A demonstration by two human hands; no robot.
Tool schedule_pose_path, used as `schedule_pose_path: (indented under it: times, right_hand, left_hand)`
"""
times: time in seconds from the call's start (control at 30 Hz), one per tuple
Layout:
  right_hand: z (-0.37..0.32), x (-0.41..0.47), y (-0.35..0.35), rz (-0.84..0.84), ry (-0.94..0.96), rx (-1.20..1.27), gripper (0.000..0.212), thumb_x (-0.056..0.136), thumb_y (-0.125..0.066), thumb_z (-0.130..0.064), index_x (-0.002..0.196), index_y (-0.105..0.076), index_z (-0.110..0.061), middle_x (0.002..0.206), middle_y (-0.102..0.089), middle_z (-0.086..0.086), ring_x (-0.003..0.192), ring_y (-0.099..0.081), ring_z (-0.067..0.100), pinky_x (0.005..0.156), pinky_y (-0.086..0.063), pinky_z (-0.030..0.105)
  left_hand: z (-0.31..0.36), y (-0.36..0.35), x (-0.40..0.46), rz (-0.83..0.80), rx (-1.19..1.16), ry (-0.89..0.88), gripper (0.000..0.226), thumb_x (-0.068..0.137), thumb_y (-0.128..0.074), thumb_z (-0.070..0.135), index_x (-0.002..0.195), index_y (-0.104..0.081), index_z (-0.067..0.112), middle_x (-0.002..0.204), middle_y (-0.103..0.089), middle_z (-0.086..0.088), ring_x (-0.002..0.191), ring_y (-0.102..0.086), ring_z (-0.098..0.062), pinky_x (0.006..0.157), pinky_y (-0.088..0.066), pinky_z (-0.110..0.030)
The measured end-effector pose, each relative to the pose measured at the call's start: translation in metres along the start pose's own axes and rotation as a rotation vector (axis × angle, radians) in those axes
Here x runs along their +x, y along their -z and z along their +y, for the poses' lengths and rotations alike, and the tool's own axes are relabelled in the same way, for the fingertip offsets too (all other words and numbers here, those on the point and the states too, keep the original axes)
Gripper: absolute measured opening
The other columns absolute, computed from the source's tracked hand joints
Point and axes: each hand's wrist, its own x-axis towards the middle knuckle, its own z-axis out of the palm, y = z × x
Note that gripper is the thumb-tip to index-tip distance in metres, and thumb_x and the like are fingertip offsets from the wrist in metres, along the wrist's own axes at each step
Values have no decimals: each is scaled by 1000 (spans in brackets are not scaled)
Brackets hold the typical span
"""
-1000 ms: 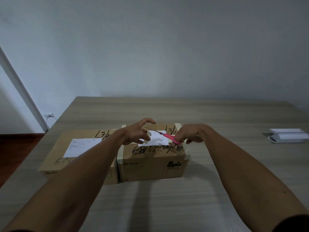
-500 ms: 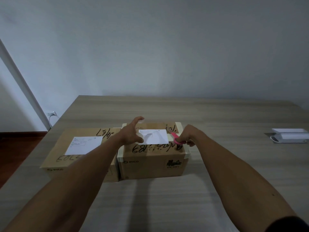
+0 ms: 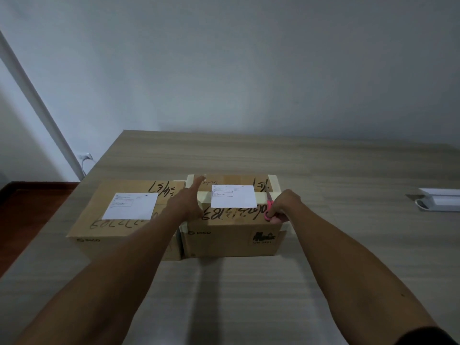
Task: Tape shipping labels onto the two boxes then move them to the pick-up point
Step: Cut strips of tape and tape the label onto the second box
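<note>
Far left on the table (image 3: 249,158): left box (image 3: 119,220), lying flat, first label (image 3: 130,206) square on its top, no hand near it. Butted against its right side: right box (image 3: 231,220), top crossed left-to-right by a pale tape band (image 3: 263,196), second label (image 3: 234,199) lying over that band near the middle.

Left hand (image 3: 185,204) stretched flat over the right box's left top edge, fingers straight, gripping nothing, index tip reaching toward the far left corner; label just to its right, apparently not touching. Right hand (image 3: 281,206) curled round the pink handles of scissors (image 3: 268,202), blades pointing away, lying just beyond the label's right edge. Whether the blades gape or meet: cannot tell.

Long axis of the label running left to right, spanning the gap between both hands; right hand nearer its edge. Any tape strip: not discernible. Far right: a white device (image 3: 440,202), well apart.
</note>
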Motion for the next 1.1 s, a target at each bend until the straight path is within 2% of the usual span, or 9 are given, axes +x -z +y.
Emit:
schedule_pose_path:
  times: [0.13, 0.27, 0.33, 0.4, 0.47, 0.57, 0.73, 0.9, 1.1]
  right_hand:
    - [-4, -15, 2, -21, 59, 92, 14, 80, -78, 6, 84, -67, -1, 79, -73, 16, 59, -72, 22, 63, -64, 32]
    - [-19, -25, 2, 175, 115, 26, 20, 79, -78, -10, 75, -60, -5, 66, -64, 12, 60, -61, 26, 58, -50, 32]
    - [-31, -30, 2, 216, 262, 126, 21, 83, -70, -8, 72, -53, -7, 66, -56, 9, 60, -53, 24, 54, -40, 32]
    - [-42, -37, 1, 178, 415, 296, 13, 90, -62, -5, 77, -61, -5, 70, -59, 7, 58, -53, 21, 51, -39, 29]
    - [-55, -47, -3, 123, 523, 425, 13, 96, -58, -4, 94, -71, -7, 83, -66, 5, 65, -59, 17, 53, -45, 29]
    - [-74, -59, -14, 30, 597, 522, 22, 98, -58, -4, 111, -74, -13, 97, -69, 3, 77, -63, 15, 62, -52, 29]
    - [-93, -66, -30, -117, 623, 653, 29, 97, -58, -7, 120, -72, -18, 105, -70, 5, 85, -65, 18, 63, -52, 31]
    - [-99, -67, -36, -187, 610, 736, 31, 94, -61, -6, 120, -71, -21, 98, -71, 6, 84, -65, 19, 58, -47, 30]
    - [-91, -62, -42, -155, 606, 709, 8, 92, -75, -20, 96, -74, -13, 96, -72, -1, 85, -64, 17, 63, -46, 31]
  left_hand:
    - [-1, -3, 1, 3, -36, 25, 126, 64, -93, 19, 154, -10, 50, 117, -64, -11, 93, -64, -29, 81, -59, -47]
    - [3, 2, 4, 83, -326, 52, 99, 73, -87, 12, 147, -33, 49, 145, -36, -18, 116, -52, -38, 95, -54, -54]
    - [10, 9, 4, 82, -547, 13, 87, 82, -69, -5, 143, -39, 49, 152, -26, -17, 101, -56, -35, 79, -59, -46]
    - [21, 16, 3, 67, -723, -26, 86, 85, -57, -14, 142, -43, 49, 158, -23, -16, 88, -53, -26, 68, -51, -41]
    - [33, 22, 0, 65, -833, -41, 87, 85, -52, -17, 141, -45, 49, 161, -23, -17, 112, -52, -26, 82, -47, -42]
    - [53, 26, -1, 49, -974, -46, 89, 83, -49, -21, 140, -47, 47, 162, -25, -18, 149, -25, -29, 95, -43, -38]
    - [67, 30, -3, 16, -1090, -37, 88, 80, -43, -20, 141, -51, 42, 151, -32, -9, 149, -26, -30, 109, -41, -46]
    - [73, 32, -9, -5, -1187, 24, 89, 78, -40, -20, 141, -53, 42, 159, -26, -17, 142, -35, -28, 117, -38, -51]
    - [74, 32, -16, -23, -1219, 49, 90, 76, -41, -20, 137, -55, 45, 162, -23, -17, 146, -28, -29, 119, -34, -54]
